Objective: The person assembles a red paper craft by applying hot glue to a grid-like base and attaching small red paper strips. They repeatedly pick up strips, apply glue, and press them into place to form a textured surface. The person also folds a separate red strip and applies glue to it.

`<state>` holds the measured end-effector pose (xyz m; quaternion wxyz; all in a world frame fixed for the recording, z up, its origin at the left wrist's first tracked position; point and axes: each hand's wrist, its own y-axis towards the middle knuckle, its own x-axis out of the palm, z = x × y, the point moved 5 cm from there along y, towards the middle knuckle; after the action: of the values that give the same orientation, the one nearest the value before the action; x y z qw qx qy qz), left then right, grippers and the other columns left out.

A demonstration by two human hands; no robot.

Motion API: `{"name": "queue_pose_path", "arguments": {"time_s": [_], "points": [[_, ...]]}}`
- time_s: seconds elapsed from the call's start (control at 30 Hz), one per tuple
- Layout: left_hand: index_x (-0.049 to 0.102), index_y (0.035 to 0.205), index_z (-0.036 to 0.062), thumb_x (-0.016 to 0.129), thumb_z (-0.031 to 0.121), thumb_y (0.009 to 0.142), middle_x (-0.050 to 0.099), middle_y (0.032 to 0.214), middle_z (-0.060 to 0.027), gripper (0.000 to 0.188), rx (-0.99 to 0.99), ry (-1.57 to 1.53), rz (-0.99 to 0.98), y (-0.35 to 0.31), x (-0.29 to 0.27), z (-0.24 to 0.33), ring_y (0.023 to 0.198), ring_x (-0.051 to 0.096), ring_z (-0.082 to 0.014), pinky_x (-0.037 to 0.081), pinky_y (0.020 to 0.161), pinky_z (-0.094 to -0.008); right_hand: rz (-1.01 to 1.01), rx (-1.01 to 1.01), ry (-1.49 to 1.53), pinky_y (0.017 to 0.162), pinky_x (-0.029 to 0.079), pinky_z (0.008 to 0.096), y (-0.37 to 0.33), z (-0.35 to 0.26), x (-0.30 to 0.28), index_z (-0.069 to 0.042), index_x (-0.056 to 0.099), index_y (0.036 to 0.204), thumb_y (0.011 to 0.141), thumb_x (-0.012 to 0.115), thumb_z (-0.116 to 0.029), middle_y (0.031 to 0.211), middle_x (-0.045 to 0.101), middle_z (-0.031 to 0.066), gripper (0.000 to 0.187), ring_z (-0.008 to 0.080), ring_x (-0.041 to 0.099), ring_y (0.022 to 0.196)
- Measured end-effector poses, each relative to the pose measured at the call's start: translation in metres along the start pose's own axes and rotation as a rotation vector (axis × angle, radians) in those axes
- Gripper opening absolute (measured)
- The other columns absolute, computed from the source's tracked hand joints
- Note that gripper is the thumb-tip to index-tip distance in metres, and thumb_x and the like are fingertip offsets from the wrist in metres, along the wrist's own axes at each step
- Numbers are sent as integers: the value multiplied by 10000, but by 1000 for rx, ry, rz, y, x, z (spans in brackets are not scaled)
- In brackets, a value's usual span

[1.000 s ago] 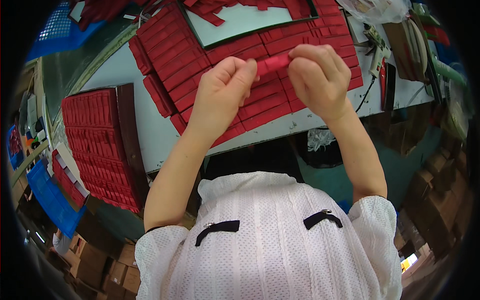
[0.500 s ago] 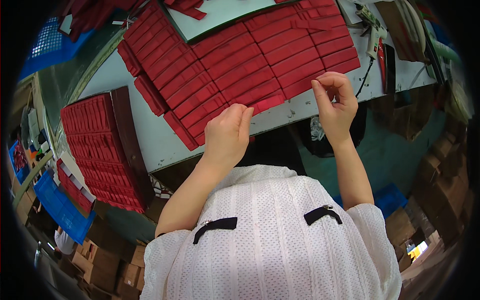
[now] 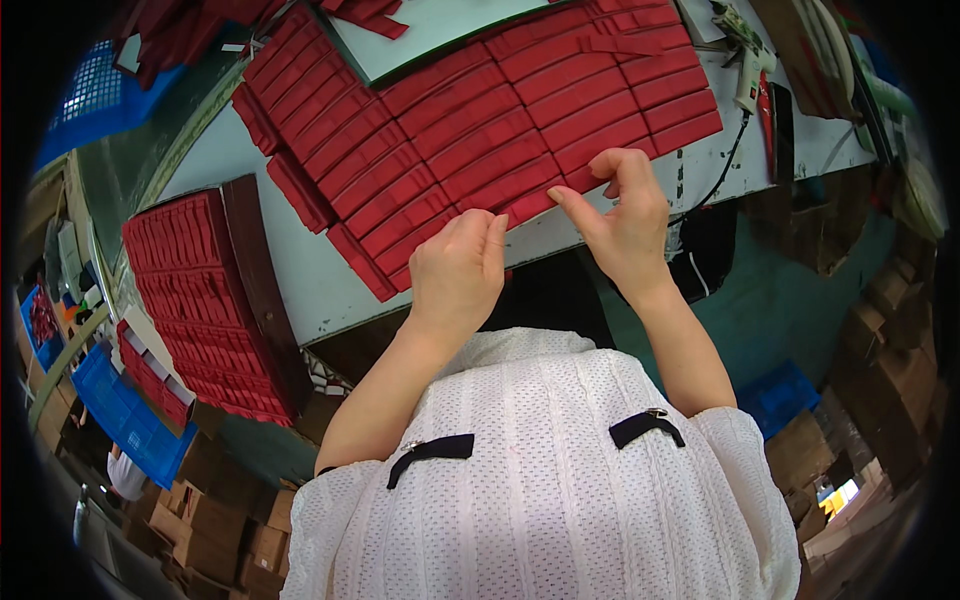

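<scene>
Red folded strips, ribbon-like and with raised bands across them, lie side by side in several rows (image 3: 480,130) on the white table (image 3: 310,290). At the near edge of these rows, my left hand (image 3: 455,265) is closed, thumb against the bent fingers, at the left end of a red strip (image 3: 530,206). What the fingers themselves cover is hidden. My right hand (image 3: 628,222) is just right of that strip. Its thumb stretches toward the strip, apart from the curled index finger, and nothing shows between them.
A dark-sided box (image 3: 265,300) packed with red strips stands left. A glass-like panel (image 3: 400,45) lies behind the rows. Far right are a glue gun (image 3: 752,80) with its cord and a black bar (image 3: 782,135). Blue crates (image 3: 130,415) and cartons (image 3: 205,525) stand lower left.
My right hand has moved left and slightly down, toward my left hand, its thumb now stretched out near the strip. My left hand has barely shifted.
</scene>
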<state>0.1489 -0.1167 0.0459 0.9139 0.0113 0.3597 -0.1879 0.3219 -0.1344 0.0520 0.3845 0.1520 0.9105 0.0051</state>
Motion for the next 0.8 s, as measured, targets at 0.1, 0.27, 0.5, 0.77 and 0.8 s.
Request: {"name": "queue_pose_path", "arguments": {"time_s": [0.1,0.27,0.5,0.77,0.8], "points": [[549,732,7,582,107,841,525,608,-127,151,2,-29,4,-5,-4,2,514,516,-263,402,488,-323,-20,37,-15,549,439,305,1,-1,1,-34,525,849,585,791,-156,762,530,80,395,221,544,669],[548,716,9,591,82,821,525,606,-132,135,0,-7,18,-12,-7,-3,511,524,-268,401,474,-328,-32,56,-2,554,437,302,2,0,2,-34,523,849,575,797,-144,773,532,78,403,214,545,674],[518,658,35,622,88,778,518,563,-115,167,-11,142,34,-9,-5,-2,472,517,-280,402,445,-352,-42,56,14,553,430,295,2,0,3,-30,523,848,586,793,-134,780,529,71,390,200,539,679],[627,858,103,656,131,732,551,821,-65,132,354,375,150,-20,-8,0,712,539,-220,404,579,-331,-39,57,19,559,436,297,3,-2,1,-26,526,847,592,789,-122,786,534,76,379,207,546,688],[649,925,119,666,136,718,552,898,-65,209,487,388,205,-25,-9,2,791,540,-215,407,636,-331,-39,57,18,561,437,297,3,-2,1,-26,527,848,593,789,-120,787,536,76,378,207,547,689]]}}
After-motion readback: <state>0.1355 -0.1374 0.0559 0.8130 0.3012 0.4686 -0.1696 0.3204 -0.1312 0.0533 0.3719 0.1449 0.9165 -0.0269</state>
